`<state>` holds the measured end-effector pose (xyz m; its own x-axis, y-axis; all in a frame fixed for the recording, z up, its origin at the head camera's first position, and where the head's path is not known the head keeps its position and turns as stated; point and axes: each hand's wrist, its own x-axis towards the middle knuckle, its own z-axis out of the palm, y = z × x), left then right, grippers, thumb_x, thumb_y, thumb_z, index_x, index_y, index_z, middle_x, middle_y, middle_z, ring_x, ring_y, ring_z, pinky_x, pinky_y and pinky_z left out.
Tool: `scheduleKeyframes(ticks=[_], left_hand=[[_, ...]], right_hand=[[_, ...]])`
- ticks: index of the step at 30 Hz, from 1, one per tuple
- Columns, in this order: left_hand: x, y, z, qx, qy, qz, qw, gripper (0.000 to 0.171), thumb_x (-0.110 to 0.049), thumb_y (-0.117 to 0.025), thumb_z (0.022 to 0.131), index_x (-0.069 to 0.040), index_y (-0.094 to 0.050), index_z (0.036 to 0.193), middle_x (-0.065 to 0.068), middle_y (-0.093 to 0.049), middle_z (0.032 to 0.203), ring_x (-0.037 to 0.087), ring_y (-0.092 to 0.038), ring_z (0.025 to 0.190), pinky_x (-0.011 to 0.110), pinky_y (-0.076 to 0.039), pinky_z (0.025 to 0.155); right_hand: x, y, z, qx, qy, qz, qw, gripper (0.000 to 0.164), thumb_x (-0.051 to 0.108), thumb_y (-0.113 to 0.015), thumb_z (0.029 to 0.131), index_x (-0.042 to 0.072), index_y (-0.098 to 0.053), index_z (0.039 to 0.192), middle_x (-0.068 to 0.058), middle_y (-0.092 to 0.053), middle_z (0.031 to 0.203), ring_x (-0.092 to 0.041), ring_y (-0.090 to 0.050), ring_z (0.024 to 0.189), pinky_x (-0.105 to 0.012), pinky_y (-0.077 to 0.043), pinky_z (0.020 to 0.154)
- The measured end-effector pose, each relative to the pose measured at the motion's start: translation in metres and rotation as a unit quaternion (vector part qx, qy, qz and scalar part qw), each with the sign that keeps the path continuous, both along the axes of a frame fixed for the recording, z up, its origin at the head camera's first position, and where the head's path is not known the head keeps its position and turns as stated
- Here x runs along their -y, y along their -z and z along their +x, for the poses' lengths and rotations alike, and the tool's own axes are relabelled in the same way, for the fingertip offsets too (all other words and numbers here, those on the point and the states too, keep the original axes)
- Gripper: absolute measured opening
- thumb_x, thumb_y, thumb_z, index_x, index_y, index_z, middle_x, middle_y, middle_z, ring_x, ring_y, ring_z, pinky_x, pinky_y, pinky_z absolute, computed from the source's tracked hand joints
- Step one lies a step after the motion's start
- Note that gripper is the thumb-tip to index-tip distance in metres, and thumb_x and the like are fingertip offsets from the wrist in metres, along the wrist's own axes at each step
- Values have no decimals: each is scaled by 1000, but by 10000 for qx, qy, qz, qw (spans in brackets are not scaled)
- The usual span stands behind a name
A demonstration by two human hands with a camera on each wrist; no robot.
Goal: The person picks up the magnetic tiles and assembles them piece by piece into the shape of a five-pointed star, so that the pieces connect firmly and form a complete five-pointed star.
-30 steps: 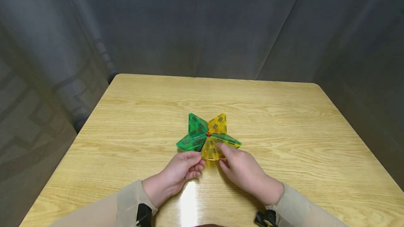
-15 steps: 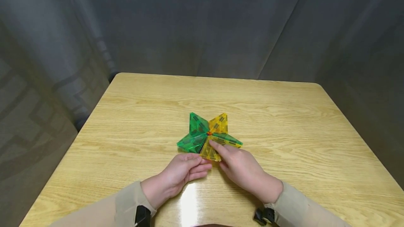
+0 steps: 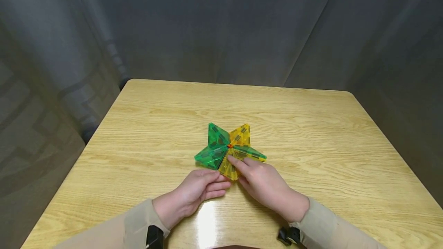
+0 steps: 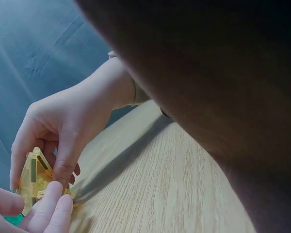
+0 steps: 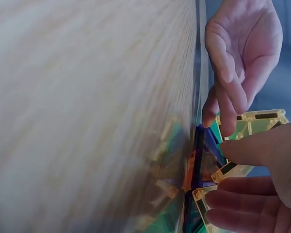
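Observation:
A star-shaped build of translucent magnetic tiles lies on the table, its left points green and an upper right point yellow. At the centre shows a small orange-red spot. My right hand pinches the yellow triangular tiles of the near point, index finger along the top and thumb on the near side. My left hand touches that point's lower left edge with its fingertips, fingers fairly straight. A dark blue tile shows underneath in the right wrist view. Fingers partly hide the yellow tiles.
The wooden table extends around the star on all sides. Grey curtains hang behind it and at both sides. Black wrist devices sit at both cuffs.
The yellow near point has tilted and shifted slightly toward me. My right index finger has slid left over it, and my left fingers have straightened beneath its edge.

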<state>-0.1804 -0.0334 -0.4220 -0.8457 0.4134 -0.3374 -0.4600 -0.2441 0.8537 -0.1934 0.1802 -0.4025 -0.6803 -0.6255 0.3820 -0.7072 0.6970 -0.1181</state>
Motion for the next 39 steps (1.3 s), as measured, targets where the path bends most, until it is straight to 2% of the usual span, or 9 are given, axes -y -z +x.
scheduleKeyframes(ticks=[10,26,39], left_hand=[[2,0,-1,37,282,-43,9996,40,-14,-44,106,18,-50,128,26,-66,114,27,-68,102,38,-56,86],[3,1,-1,48,193,-128,9997,35,-15,-46,104,15,-54,121,25,-69,108,26,-69,98,37,-57,83],[3,-1,-1,15,210,-114,9997,38,-16,-45,104,17,-53,122,25,-68,108,25,-70,97,36,-58,81]], right_hand=[[0,2,-3,153,-70,53,9998,59,8,-78,78,10,-61,135,5,-56,82,-7,-47,61,-23,-45,49],[-1,2,-4,386,6,141,9992,59,10,-78,79,11,-60,136,5,-55,83,-5,-45,60,-22,-43,49],[0,1,-3,493,36,147,9987,58,11,-76,81,12,-60,136,5,-56,85,-6,-45,61,-24,-43,49]])
